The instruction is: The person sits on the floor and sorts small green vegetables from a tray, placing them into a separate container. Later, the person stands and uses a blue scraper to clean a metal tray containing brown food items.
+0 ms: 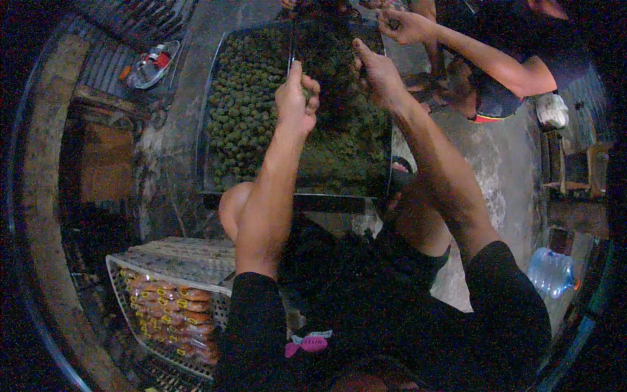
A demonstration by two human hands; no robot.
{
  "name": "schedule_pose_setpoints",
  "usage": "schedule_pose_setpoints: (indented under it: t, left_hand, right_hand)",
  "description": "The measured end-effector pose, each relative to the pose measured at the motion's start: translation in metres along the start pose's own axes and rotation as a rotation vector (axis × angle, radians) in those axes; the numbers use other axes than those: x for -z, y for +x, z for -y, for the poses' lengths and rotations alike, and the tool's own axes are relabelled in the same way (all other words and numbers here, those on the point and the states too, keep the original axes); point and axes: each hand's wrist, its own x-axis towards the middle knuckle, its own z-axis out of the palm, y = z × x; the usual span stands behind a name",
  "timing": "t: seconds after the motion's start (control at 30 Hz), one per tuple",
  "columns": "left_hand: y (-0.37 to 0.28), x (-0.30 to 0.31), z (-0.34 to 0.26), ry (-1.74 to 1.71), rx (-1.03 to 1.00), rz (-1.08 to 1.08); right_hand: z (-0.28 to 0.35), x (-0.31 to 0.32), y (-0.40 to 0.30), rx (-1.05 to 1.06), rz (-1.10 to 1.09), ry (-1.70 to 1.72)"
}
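Note:
A broad, shallow tray (pixel 204 122) before me carries many small round greenish pieces on its left and a loose, dark green mass on its right. Over the middle of the tray, my left hand (pixel 296 100) is closed round something small and greenish; a thin, straight, shiny line rises beside its thumb, and I cannot tell what it is. My right hand (pixel 374 73) is above the tray's right side with its thumb pointing up. Its fingers are curled and in shadow, so whether they hold anything is unclear.
Another person's hand (pixel 404 27) reaches in at the upper right, holding a small dark lump. A plastic crate (pixel 110 279) of packaged orange-brown goods stands at the lower left. A basin (pixel 169 61) with mixed items lies at the upper left, a clear plastic water bottle (pixel 551 272) at the right.

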Motion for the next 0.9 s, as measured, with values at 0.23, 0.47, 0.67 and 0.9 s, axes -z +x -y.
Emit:
schedule_pose_setpoints:
  t: [0.23, 0.47, 0.67, 0.9]
  left_hand:
    - [0.004, -0.009, 0.01, 0.135, -0.021, -0.05]
    - [0.006, -0.002, 0.003, -0.131, 0.04, 0.061]
    - [0.014, 0.012, 0.008, 0.016, 0.039, -0.024]
    - [0.004, -0.013, 0.008, 0.016, -0.059, 0.029]
  right_hand:
    - [-0.014, 0.0, 0.012, 0.251, 0.085, -0.203]
    - [0.009, 0.014, 0.001, 0.044, 0.127, 0.52]
    - [0.011, -0.004, -0.003, 0.037, -0.079, 0.127]
    - [0.011, -0.01, -0.013, 0.09, 0.109, 0.189]
